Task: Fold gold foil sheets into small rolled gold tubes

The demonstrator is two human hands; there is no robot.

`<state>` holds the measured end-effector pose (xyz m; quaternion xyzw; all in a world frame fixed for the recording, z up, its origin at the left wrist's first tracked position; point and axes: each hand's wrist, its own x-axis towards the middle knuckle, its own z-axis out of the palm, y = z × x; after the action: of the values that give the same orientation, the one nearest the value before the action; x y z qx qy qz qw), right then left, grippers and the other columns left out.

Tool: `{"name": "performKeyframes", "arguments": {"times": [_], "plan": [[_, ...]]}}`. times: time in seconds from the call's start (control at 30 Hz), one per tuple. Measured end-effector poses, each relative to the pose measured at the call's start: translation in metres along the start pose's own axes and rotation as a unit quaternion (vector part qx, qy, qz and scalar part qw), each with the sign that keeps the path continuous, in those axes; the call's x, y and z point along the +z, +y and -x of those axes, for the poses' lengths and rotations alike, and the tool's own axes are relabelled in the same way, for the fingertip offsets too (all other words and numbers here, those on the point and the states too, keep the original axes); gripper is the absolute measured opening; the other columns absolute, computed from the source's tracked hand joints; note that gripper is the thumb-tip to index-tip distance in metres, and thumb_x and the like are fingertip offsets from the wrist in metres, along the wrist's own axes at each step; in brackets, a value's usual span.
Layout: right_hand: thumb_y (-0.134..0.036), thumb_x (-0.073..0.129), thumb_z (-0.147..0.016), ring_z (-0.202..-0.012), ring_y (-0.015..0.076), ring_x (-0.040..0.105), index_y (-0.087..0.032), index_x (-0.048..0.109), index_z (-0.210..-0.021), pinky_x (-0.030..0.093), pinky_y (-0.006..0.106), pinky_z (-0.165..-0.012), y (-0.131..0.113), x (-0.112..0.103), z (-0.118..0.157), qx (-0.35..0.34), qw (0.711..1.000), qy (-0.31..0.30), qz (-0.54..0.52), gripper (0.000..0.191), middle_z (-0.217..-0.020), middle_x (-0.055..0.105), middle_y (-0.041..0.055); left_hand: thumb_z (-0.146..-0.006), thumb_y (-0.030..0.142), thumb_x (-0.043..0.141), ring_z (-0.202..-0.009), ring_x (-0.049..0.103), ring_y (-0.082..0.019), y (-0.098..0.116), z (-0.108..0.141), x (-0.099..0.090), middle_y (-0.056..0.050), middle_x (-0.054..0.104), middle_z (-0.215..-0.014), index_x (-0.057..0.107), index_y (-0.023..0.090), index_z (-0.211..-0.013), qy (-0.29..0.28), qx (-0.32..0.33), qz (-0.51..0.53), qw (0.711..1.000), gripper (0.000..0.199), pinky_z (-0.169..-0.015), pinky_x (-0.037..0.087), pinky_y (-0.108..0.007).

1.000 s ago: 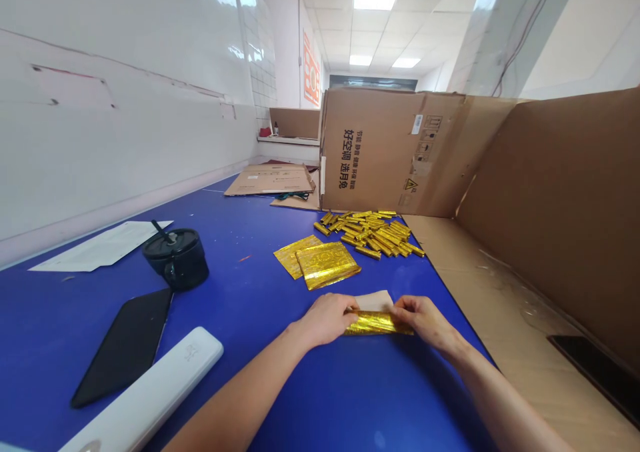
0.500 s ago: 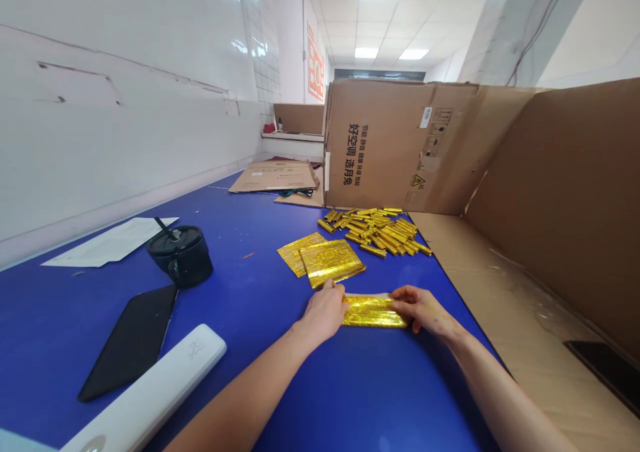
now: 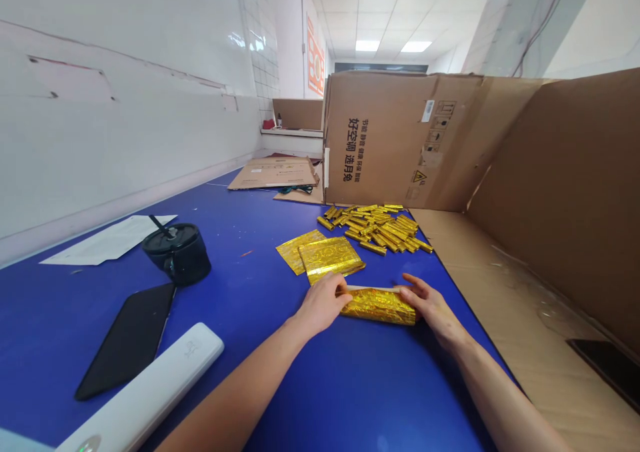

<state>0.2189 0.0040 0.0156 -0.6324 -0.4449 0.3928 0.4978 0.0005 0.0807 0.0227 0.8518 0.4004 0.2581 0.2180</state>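
Note:
A sheet of gold foil paper [image 3: 379, 307], partly folded over, lies on the blue table in front of me. Its pale underside shows as a narrow strip along the far edge. My left hand [image 3: 325, 300] pinches the left end of the sheet between thumb and fingers. At the opposite end, my right hand [image 3: 424, 301] grips the paper with the thumb on top and the index finger raised. Just beyond my left hand sits a stack of flat gold foil sheets [image 3: 331, 257]. Behind it is a heap of gold foil rolls [image 3: 385, 229].
A large cardboard box [image 3: 390, 145] walls off the back and right. To the left are a dark mug [image 3: 179, 255], a black phone [image 3: 127, 339], a long white device [image 3: 150, 392] and white paper [image 3: 100, 242]. Flat cardboard [image 3: 274, 173] lies at the back.
The gold sheet's near side has lifted and bulged, with its far edge turned up. My right hand has shifted slightly right, its index finger now raised; my left hand has moved a little up.

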Motion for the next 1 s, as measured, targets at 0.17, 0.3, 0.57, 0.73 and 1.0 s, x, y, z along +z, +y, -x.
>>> {"name": "performKeyframes", "arguments": {"times": [0.17,0.3,0.57,0.73,1.0], "plan": [[-0.043,0.061,-0.067,-0.071,0.0179,0.058,-0.015,0.052,-0.106,0.041,0.022,-0.052,-0.005,-0.007,0.005,0.011,0.997,-0.057,-0.050,0.048,-0.083,0.063,0.0067,-0.070,0.020,0.053,-0.070,0.049,-0.014,0.001,0.001,0.002,0.002,0.053,-0.072,0.048,0.018,-0.065,0.028,0.010,0.038,0.999,0.007,-0.060,0.035,-0.022],[-0.041,0.067,-0.062,-0.062,0.0164,0.057,-0.012,0.062,-0.082,0.041,0.024,-0.056,-0.006,-0.005,0.005,0.015,0.994,-0.080,-0.076,0.035,-0.072,0.064,0.0055,-0.069,0.020,0.055,-0.069,0.050,-0.014,0.003,0.002,0.004,0.002,0.053,-0.071,0.049,0.018,-0.064,0.042,0.011,0.055,0.998,0.008,-0.060,0.036,-0.023],[-0.046,0.068,-0.057,-0.058,0.0180,0.058,-0.011,0.065,-0.072,0.042,0.027,-0.056,-0.002,0.003,0.004,-0.003,0.995,-0.011,-0.101,0.038,-0.061,0.064,0.0045,-0.061,0.033,0.066,-0.077,0.054,-0.018,-0.004,0.001,0.010,-0.005,0.057,-0.094,0.048,0.017,-0.104,0.108,-0.103,0.211,0.966,0.049,-0.068,0.040,-0.028],[-0.046,0.067,-0.058,-0.057,0.0189,0.058,-0.012,0.065,-0.069,0.043,0.028,-0.056,-0.001,0.006,0.005,-0.002,0.993,0.004,-0.116,0.036,-0.058,0.063,0.0033,-0.066,0.034,0.058,-0.064,0.054,-0.016,-0.005,-0.002,0.016,-0.002,0.058,-0.067,0.057,0.013,-0.074,0.025,-0.120,0.313,0.942,0.023,-0.057,0.039,-0.024],[-0.048,0.059,-0.067,-0.055,0.0189,0.058,-0.014,0.063,-0.069,0.043,0.029,-0.056,-0.004,0.012,0.008,0.010,0.988,-0.020,-0.154,0.035,-0.061,0.064,0.0050,-0.070,0.026,0.051,-0.055,0.049,-0.011,-0.002,0.000,0.021,0.003,0.051,-0.058,0.053,0.013,-0.070,0.052,-0.108,0.303,0.945,0.013,-0.048,0.034,-0.020]]}}
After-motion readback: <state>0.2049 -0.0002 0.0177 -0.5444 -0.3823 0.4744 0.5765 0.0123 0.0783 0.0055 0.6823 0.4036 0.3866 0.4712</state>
